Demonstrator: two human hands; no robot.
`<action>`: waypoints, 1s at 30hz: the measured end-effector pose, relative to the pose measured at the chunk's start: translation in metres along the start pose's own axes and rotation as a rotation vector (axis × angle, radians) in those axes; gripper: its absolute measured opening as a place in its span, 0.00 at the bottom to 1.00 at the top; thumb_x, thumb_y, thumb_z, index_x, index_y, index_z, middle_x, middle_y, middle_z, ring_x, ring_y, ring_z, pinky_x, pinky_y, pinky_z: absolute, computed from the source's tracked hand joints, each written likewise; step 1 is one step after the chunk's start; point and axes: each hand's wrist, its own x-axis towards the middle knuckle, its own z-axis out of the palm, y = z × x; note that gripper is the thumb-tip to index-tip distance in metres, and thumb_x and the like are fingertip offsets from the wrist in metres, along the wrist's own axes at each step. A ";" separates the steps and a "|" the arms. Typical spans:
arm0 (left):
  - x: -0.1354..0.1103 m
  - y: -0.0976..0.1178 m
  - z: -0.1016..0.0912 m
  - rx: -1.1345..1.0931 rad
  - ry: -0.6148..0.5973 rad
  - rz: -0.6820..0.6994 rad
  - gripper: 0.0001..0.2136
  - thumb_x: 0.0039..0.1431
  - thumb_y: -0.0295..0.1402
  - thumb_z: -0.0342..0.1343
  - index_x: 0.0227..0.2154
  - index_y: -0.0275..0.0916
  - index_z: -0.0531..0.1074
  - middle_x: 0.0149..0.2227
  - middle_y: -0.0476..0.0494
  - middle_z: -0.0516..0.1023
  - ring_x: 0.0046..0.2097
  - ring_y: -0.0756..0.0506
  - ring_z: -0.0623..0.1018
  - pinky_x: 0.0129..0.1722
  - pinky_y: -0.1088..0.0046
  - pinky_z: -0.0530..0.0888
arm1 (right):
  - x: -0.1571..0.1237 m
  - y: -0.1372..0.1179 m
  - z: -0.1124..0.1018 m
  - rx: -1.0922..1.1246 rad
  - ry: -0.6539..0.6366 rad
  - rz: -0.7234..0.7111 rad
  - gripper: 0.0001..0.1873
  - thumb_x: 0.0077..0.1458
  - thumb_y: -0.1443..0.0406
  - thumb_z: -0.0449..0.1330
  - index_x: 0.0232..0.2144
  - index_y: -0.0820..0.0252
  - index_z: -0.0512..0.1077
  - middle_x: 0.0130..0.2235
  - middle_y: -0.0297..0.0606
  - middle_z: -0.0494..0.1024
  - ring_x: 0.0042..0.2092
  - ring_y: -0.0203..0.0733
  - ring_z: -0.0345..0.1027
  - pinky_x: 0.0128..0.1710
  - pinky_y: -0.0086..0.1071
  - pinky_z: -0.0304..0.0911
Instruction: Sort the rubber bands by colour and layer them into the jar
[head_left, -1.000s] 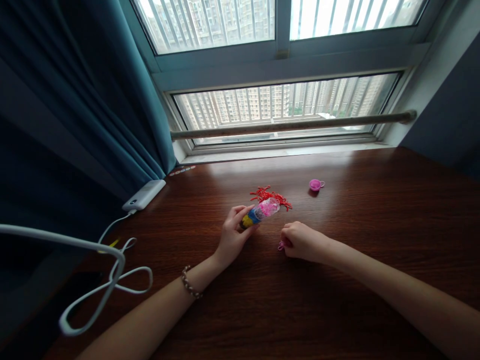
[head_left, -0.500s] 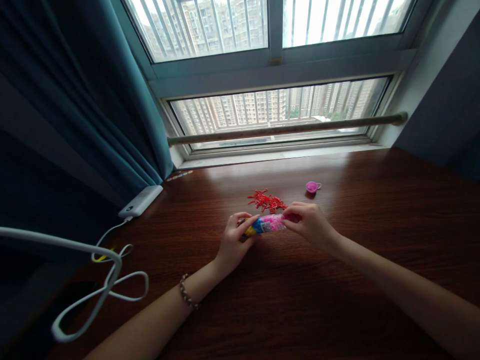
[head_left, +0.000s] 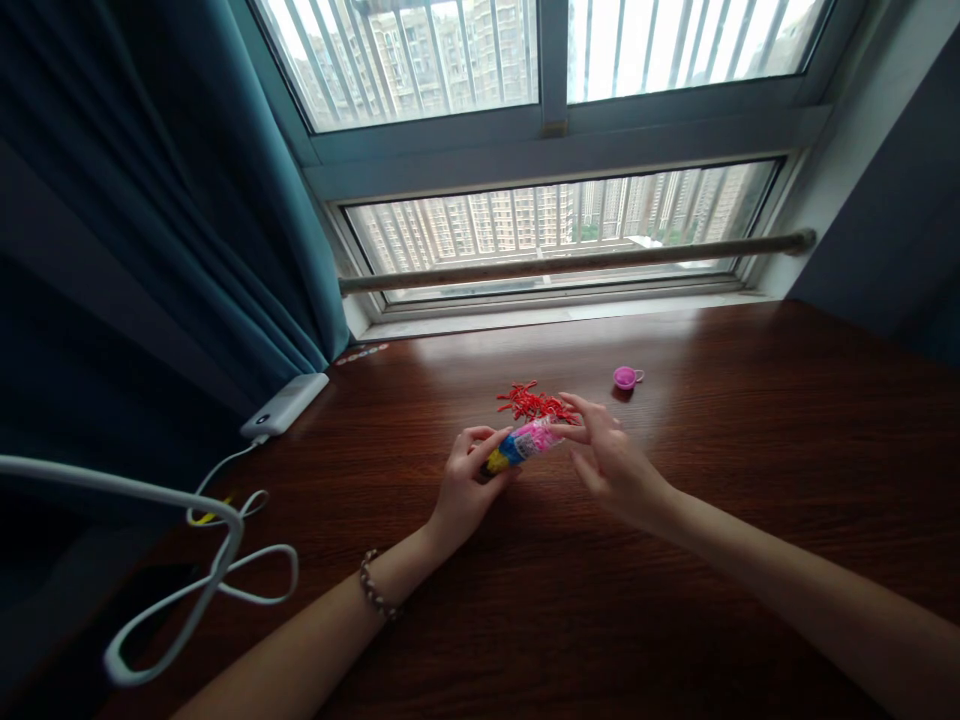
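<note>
My left hand point(head_left: 463, 487) grips the lower end of a small clear tube point(head_left: 521, 444) filled with pink, blue and yellow bits, holding it tilted just above the wooden table point(head_left: 675, 560). My right hand point(head_left: 609, 458) is at the tube's pink upper end, thumb and forefinger pinched at its mouth, the other fingers spread. Whether anything sits in that pinch is too small to see. A pile of small red pieces point(head_left: 532, 403) lies just behind the tube. A pink cap point(head_left: 625, 377) rests further right.
A white power bank point(head_left: 285, 404) lies at the table's left edge with a white cable point(head_left: 225, 560) looping off it. A teal curtain point(head_left: 172, 220) hangs on the left. The window sill and a rail point(head_left: 577, 262) run along the back.
My right hand left the table near a small pink piece, rose to the tube's open end, and now its fingers have spread apart. The tube tilted slightly.
</note>
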 end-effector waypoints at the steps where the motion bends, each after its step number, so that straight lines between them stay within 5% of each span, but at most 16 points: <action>1: 0.000 0.000 0.000 -0.006 0.005 0.000 0.20 0.50 0.34 0.57 0.48 0.48 0.66 0.43 0.45 0.64 0.43 0.46 0.69 0.43 0.68 0.69 | 0.000 0.001 0.000 -0.034 -0.018 -0.017 0.34 0.46 0.76 0.49 0.56 0.60 0.48 0.52 0.46 0.67 0.56 0.47 0.53 0.54 0.49 0.48; 6: -0.004 -0.001 0.001 0.021 -0.005 0.089 0.21 0.49 0.34 0.58 0.49 0.48 0.66 0.43 0.44 0.64 0.42 0.46 0.69 0.43 0.66 0.70 | -0.003 0.008 0.004 -0.020 -0.172 0.009 0.40 0.44 0.75 0.48 0.60 0.61 0.40 0.56 0.48 0.60 0.58 0.49 0.47 0.56 0.57 0.35; 11: -0.008 -0.002 0.001 0.078 -0.033 0.188 0.22 0.49 0.32 0.58 0.49 0.48 0.66 0.44 0.43 0.64 0.43 0.44 0.68 0.44 0.64 0.70 | -0.005 0.014 0.009 0.099 -0.233 -0.011 0.38 0.45 0.74 0.50 0.60 0.62 0.43 0.57 0.49 0.57 0.58 0.48 0.50 0.56 0.48 0.46; 20: -0.005 0.005 -0.001 0.020 -0.016 0.098 0.22 0.50 0.34 0.57 0.50 0.46 0.64 0.44 0.43 0.65 0.45 0.44 0.68 0.44 0.65 0.69 | 0.000 0.005 -0.002 0.151 -0.001 -0.061 0.35 0.50 0.69 0.56 0.59 0.60 0.47 0.41 0.42 0.76 0.53 0.46 0.61 0.53 0.46 0.54; 28: -0.003 0.006 -0.002 -0.141 -0.034 0.103 0.21 0.54 0.31 0.53 0.52 0.42 0.61 0.46 0.40 0.65 0.47 0.44 0.68 0.47 0.66 0.67 | -0.002 0.005 0.002 0.343 0.199 -0.018 0.27 0.51 0.67 0.58 0.53 0.57 0.55 0.48 0.42 0.71 0.51 0.42 0.63 0.53 0.40 0.56; 30: -0.006 0.007 -0.002 -0.173 -0.071 0.160 0.21 0.55 0.30 0.51 0.53 0.42 0.59 0.47 0.39 0.65 0.48 0.43 0.68 0.48 0.65 0.67 | -0.006 0.005 0.012 0.465 0.144 0.026 0.28 0.49 0.65 0.60 0.52 0.58 0.57 0.50 0.43 0.69 0.50 0.42 0.64 0.51 0.38 0.59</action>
